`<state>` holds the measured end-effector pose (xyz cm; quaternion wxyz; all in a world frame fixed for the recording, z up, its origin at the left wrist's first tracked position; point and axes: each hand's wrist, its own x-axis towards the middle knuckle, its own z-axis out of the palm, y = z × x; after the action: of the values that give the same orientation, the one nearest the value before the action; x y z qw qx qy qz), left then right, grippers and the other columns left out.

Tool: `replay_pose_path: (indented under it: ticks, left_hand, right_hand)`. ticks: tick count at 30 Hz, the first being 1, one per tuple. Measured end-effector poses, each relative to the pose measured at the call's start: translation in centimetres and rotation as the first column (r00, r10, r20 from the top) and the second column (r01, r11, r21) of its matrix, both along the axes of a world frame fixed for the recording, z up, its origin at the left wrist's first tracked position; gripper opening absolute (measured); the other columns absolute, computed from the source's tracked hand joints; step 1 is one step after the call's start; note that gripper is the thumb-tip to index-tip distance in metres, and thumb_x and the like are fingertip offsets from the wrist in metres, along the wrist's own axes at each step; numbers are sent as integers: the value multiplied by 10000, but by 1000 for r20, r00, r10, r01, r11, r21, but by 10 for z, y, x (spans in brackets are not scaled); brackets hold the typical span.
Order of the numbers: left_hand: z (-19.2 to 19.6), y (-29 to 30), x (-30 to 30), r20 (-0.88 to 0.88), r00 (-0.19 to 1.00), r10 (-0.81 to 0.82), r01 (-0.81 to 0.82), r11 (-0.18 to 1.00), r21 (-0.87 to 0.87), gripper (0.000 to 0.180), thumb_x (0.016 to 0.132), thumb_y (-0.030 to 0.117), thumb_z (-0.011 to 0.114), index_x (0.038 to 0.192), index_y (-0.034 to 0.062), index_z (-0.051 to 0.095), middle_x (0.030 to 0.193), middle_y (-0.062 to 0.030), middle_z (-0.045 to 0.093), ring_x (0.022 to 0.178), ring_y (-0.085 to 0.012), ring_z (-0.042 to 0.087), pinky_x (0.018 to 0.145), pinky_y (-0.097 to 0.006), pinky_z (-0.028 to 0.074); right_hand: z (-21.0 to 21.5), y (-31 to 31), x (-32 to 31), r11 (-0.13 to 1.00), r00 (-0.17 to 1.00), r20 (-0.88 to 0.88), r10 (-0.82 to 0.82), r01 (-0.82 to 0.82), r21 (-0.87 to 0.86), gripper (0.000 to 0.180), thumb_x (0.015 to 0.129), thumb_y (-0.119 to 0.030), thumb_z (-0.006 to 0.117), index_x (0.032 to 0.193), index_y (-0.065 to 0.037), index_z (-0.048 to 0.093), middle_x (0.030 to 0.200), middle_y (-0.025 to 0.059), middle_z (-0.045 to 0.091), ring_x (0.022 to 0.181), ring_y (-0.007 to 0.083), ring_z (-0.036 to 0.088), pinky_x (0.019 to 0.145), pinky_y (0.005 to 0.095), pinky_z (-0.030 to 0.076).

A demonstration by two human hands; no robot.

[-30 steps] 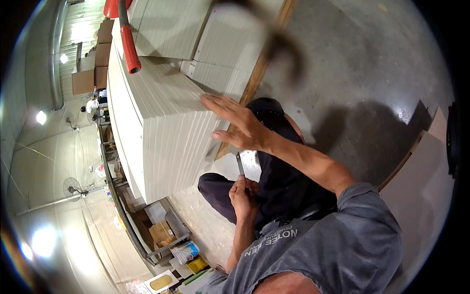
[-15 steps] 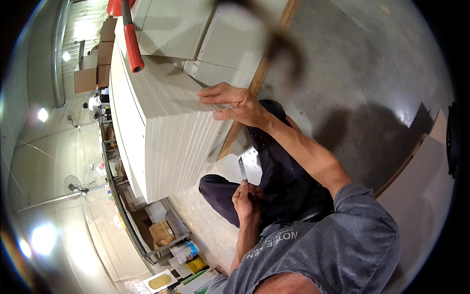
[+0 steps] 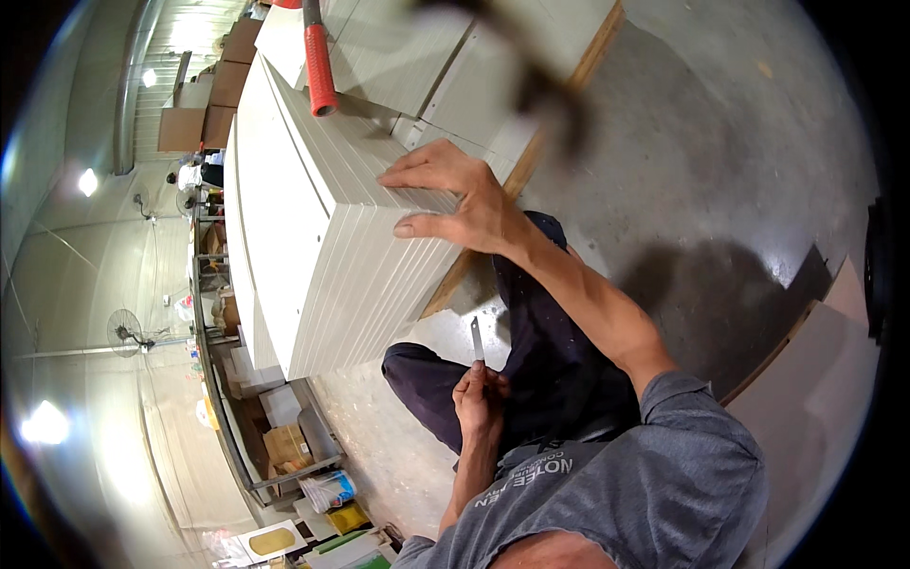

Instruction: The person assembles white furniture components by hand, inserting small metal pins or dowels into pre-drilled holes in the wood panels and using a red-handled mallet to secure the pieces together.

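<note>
My left hand [image 3: 480, 398] is closed in front of my lap around the lower end of a narrow, flat metal blade [image 3: 477, 339]. The blade points away from me, with its slanted tip free; whatever else the palm covers is hidden. My right hand [image 3: 450, 194] reaches to a thick stack of pale boards [image 3: 379, 261]. Its thumb and fingers are spread on either side of the stack's near right corner edge, resting against the board edges.
A tool with a red grip [image 3: 320, 71] lies atop the boards. Further boards [image 3: 512, 71] adjoin beyond, above a wooden strip [image 3: 531, 161]. Metal shelving [image 3: 227, 417] with cartons stands left, and a pale panel [image 3: 806, 389] on the right. A dark blurred shape hangs close overhead.
My view has shifted, so the stack appears lower and more to the right. The right hand's thumb and fingers have spread wider at the corner. The left hand keeps the blade.
</note>
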<state>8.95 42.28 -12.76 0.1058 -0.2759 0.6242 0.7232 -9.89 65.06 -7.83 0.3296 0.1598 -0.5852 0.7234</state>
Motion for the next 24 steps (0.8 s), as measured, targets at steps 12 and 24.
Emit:
replay_pose_path:
  ticks: [12,24]
  left_hand:
    - [-8,-11,4,6,1000,-16,16,998,68,290,973,243,602,787,21,625,708,-119,647,606,-213,615,569,-315,488]
    - [-5,-7,2,6,999,-39,39,998,42,289,971,253,601,790,28,621,708,-110,637,608,-206,604,566,-312,486]
  right_hand:
    - [-1,-20,9,985,983,-71,-170,167,-47,418,781,-154,771,1165,-21,675,1159,99,678,1059,247,603,889,352,522]
    - [12,-6,25,981,941,-277,-193,178,-77,622,819,-106,737,1380,-6,490,1329,170,568,1232,330,528,1032,433,449]
